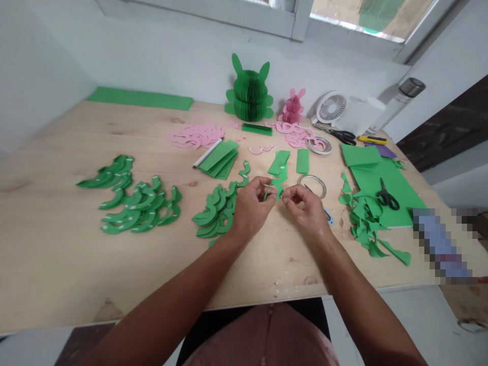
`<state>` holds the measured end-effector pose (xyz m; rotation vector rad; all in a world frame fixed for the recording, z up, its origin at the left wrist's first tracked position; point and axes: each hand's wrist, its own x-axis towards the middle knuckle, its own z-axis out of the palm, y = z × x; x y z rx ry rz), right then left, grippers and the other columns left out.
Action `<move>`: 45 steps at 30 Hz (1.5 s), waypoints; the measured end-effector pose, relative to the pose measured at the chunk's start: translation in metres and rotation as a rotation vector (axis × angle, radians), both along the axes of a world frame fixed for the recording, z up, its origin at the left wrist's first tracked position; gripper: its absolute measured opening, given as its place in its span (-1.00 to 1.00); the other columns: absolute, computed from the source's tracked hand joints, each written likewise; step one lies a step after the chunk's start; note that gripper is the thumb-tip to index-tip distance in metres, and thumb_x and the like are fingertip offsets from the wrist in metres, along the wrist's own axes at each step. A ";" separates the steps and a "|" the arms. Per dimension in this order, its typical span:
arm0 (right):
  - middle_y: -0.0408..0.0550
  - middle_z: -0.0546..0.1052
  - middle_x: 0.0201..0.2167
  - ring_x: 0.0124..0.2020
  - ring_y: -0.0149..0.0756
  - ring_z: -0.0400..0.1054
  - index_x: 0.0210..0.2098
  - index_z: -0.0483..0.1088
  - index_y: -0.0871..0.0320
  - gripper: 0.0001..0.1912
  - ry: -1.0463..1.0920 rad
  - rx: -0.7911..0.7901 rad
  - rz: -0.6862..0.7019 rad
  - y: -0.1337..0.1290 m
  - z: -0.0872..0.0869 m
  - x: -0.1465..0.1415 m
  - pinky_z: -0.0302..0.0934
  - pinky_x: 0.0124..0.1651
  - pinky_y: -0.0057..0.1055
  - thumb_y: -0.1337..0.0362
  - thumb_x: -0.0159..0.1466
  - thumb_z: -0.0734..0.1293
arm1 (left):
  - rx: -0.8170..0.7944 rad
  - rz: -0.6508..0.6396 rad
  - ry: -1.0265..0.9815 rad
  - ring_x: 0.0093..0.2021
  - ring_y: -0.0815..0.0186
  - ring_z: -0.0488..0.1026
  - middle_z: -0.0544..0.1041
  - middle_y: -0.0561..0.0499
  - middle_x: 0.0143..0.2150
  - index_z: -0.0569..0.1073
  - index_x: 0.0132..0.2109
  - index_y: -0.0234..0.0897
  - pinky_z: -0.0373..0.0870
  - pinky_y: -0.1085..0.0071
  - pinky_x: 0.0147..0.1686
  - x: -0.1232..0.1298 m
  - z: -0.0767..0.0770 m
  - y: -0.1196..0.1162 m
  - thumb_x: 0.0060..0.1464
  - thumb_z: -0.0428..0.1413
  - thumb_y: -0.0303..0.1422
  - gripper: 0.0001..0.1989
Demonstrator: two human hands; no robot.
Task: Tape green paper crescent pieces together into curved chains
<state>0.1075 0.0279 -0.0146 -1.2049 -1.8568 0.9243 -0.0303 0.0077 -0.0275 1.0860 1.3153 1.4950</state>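
head view: a green paper piece [278,189] in the left hand [254,199]

the left hand grasps the piece between thumb and fingers, over the middle of the wooden table [244,277]. the right hand [305,206] has thumb and forefinger brought together at the piece's right edge; i cannot tell whether they grip it. just left of the left hand lies a heap of curved green pieces [214,216], and a larger marked pile [147,206] spreads farther left. a tape roll [324,188] and a partly hidden blue tool [329,218] lie beside the right hand. green scraps [366,218] sit well to the right, near black scissors [388,198].
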 end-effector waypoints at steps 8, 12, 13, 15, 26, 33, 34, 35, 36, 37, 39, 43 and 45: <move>-0.12 0.44 -0.47 -0.43 -0.36 0.27 -0.40 0.36 0.13 -0.91 -0.081 0.063 0.023 0.003 -0.007 0.002 0.16 -0.32 -0.42 0.33 0.11 0.23 | 0.039 0.008 0.130 -0.34 0.38 0.49 0.54 0.07 -0.38 0.42 -0.18 -0.24 0.34 0.49 -0.32 0.000 -0.004 -0.002 -0.14 0.09 -0.52 -0.70; -0.12 0.44 -0.46 -0.42 -0.35 0.27 -0.42 0.36 0.13 -0.92 -0.114 0.124 0.025 0.002 -0.006 0.001 0.14 -0.31 -0.41 0.37 0.10 0.23 | 0.048 -0.025 0.159 -0.33 0.39 0.49 0.54 0.07 -0.36 0.41 -0.14 -0.23 0.34 0.50 -0.32 -0.001 -0.006 -0.002 -0.13 0.09 -0.52 -0.68; -0.12 0.44 -0.46 -0.42 -0.35 0.28 -0.42 0.36 0.13 -0.91 -0.123 0.138 0.025 0.002 -0.006 0.001 0.13 -0.30 -0.41 0.38 0.10 0.23 | 0.048 -0.030 0.163 -0.33 0.39 0.50 0.55 0.06 -0.35 0.41 -0.14 -0.23 0.33 0.50 -0.32 -0.001 -0.007 -0.002 -0.13 0.09 -0.52 -0.67; -0.12 0.44 -0.46 -0.41 -0.34 0.28 -0.42 0.37 0.13 -0.91 -0.142 0.160 0.026 0.001 -0.005 0.001 0.13 -0.30 -0.41 0.39 0.10 0.23 | 0.045 -0.031 0.166 -0.33 0.39 0.50 0.55 0.06 -0.35 0.41 -0.13 -0.23 0.33 0.50 -0.33 -0.001 -0.007 -0.002 -0.13 0.09 -0.51 -0.67; -0.08 0.46 -0.44 -0.40 -0.30 0.31 -0.42 0.36 0.12 -0.90 -0.226 0.223 0.018 0.000 -0.003 0.001 0.16 -0.29 -0.38 0.39 0.11 0.22 | -0.011 -0.018 0.146 -0.37 0.37 0.49 0.56 0.06 -0.39 0.43 -0.15 -0.23 0.32 0.50 -0.38 -0.001 -0.003 -0.002 -0.17 0.09 -0.53 -0.66; -0.07 0.46 -0.43 -0.36 -0.27 0.31 -0.42 0.36 0.12 -0.89 -0.270 0.276 0.020 -0.001 -0.001 0.000 0.16 -0.25 -0.36 0.40 0.11 0.21 | -0.024 -0.016 0.139 -0.40 0.38 0.48 0.55 0.07 -0.42 0.43 -0.16 -0.23 0.32 0.50 -0.40 -0.001 -0.003 -0.002 -0.18 0.10 -0.53 -0.66; -0.07 0.46 -0.43 -0.36 -0.27 0.31 -0.42 0.36 0.12 -0.89 -0.276 0.280 0.022 -0.001 -0.001 0.000 0.16 -0.25 -0.36 0.40 0.11 0.21 | -0.025 -0.016 0.140 -0.41 0.38 0.48 0.55 0.07 -0.42 0.43 -0.16 -0.23 0.32 0.50 -0.40 -0.001 -0.003 -0.002 -0.18 0.10 -0.53 -0.66; -0.06 0.46 -0.43 -0.36 -0.27 0.31 -0.42 0.35 0.12 -0.89 -0.282 0.284 0.024 -0.001 -0.001 0.000 0.16 -0.24 -0.36 0.40 0.12 0.21 | -0.026 -0.017 0.140 -0.42 0.39 0.48 0.55 0.07 -0.42 0.43 -0.16 -0.23 0.31 0.50 -0.41 -0.001 -0.003 -0.002 -0.18 0.10 -0.52 -0.66; -0.06 0.46 -0.43 -0.36 -0.27 0.31 -0.42 0.35 0.12 -0.89 -0.286 0.288 0.025 -0.001 -0.001 0.000 0.16 -0.24 -0.36 0.40 0.12 0.21 | -0.027 -0.020 0.138 -0.42 0.39 0.48 0.55 0.07 -0.43 0.43 -0.16 -0.23 0.31 0.50 -0.41 -0.001 -0.003 -0.002 -0.18 0.11 -0.52 -0.66; -0.06 0.45 -0.43 -0.36 -0.26 0.31 -0.42 0.35 0.12 -0.89 -0.289 0.291 0.026 -0.002 -0.001 0.000 0.16 -0.24 -0.36 0.40 0.12 0.21 | -0.028 -0.023 0.132 -0.42 0.38 0.48 0.55 0.07 -0.43 0.43 -0.16 -0.23 0.31 0.50 -0.41 -0.001 -0.002 -0.002 -0.18 0.11 -0.52 -0.66; -0.06 0.46 -0.43 -0.36 -0.26 0.31 -0.42 0.36 0.12 -0.89 -0.292 0.296 0.022 -0.002 -0.002 0.000 0.16 -0.24 -0.35 0.40 0.13 0.21 | -0.033 -0.027 0.111 -0.41 0.38 0.48 0.55 0.07 -0.43 0.42 -0.16 -0.24 0.32 0.50 -0.40 -0.001 -0.001 -0.002 -0.18 0.10 -0.53 -0.66; -0.05 0.47 -0.42 -0.37 -0.26 0.31 -0.41 0.38 0.12 -0.88 -0.285 0.295 0.010 -0.002 -0.002 0.000 0.16 -0.24 -0.35 0.40 0.12 0.22 | -0.061 -0.023 0.051 -0.42 0.38 0.47 0.54 0.08 -0.45 0.42 -0.18 -0.25 0.32 0.49 -0.39 0.000 0.000 -0.001 -0.21 0.12 -0.52 -0.66; -0.05 0.47 -0.42 -0.36 -0.26 0.32 -0.41 0.38 0.12 -0.89 -0.281 0.293 0.010 -0.002 -0.002 0.000 0.16 -0.24 -0.34 0.40 0.13 0.22 | -0.072 -0.027 0.024 -0.44 0.38 0.46 0.53 0.09 -0.46 0.41 -0.19 -0.25 0.31 0.50 -0.39 0.000 0.000 -0.001 -0.23 0.13 -0.51 -0.66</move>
